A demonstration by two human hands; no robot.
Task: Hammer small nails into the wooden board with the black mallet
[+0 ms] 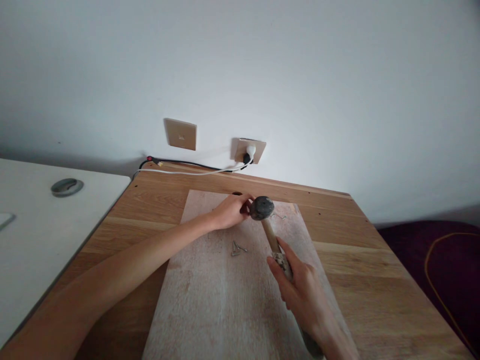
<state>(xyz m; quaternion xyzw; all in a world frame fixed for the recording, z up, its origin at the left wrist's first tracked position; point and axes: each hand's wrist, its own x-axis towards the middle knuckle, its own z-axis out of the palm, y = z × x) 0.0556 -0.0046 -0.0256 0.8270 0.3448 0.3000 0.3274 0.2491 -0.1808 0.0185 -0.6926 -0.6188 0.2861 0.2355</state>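
My right hand (300, 280) is wrapped round the handle of a hammer (261, 208) with a dark, blunt head and a pale, worn wooden shaft. Close beside the hammer's head, at the far part of a whitish wooden board (210, 300), is my left hand (233, 210). Its fingers are bent together in a pinch, and the head partly covers the fingertips, so what they hold is hidden. Several loose nails or screws (237, 248) lie on the board between my hands. A few more small metal ones (279, 216) rest to the right of the hammer's head.
Under the board is a wooden table (375, 280) set against a white wall. A white cable (187, 173) and a black one run along its back edge to a wall socket (240, 149). On the left stands a white desk (45, 240); dark purple fabric (420, 265) is on the right.
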